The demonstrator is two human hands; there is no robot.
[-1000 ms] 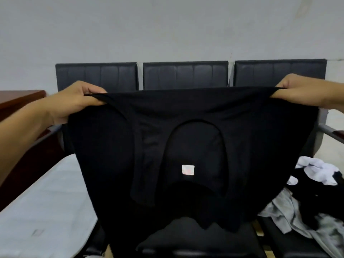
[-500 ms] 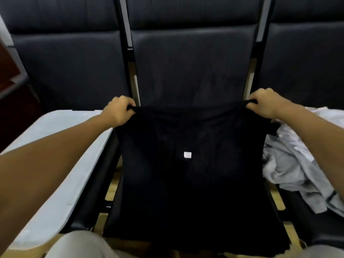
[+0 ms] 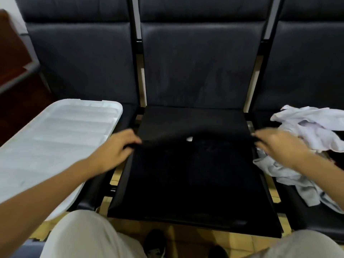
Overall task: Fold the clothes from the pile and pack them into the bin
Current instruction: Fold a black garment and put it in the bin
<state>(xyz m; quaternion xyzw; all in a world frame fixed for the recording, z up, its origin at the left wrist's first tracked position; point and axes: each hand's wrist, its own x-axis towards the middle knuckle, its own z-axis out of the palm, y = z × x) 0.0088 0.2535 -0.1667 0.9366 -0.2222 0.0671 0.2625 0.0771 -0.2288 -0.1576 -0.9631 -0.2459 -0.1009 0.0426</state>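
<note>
Both hands — left hand [image 3: 115, 149], right hand [image 3: 275, 144] — pinch the black shirt [image 3: 193, 164] on the middle seat [image 3: 201, 71], mid-fold — next, lay it flat and crease.

- One view only, from a camera worn on the person's head, so no second view shares any of the scene.
- It looks forward and steeply down over the person's own knees [image 3: 87, 237] onto a row of dark seats [image 3: 195, 75].
- The middle seat sits centred and close; both forearms enter from the lower corners, the left hand [image 3: 115, 148] and right hand [image 3: 277, 144] reaching into mid-frame.
- The wide angle bends straight lines near the edges and takes in the neighbouring seats: a white lid [image 3: 55, 138] on the left one, clothes [image 3: 307, 131] on the right one.
- The floor [image 3: 186, 233] shows at the bottom.
</note>
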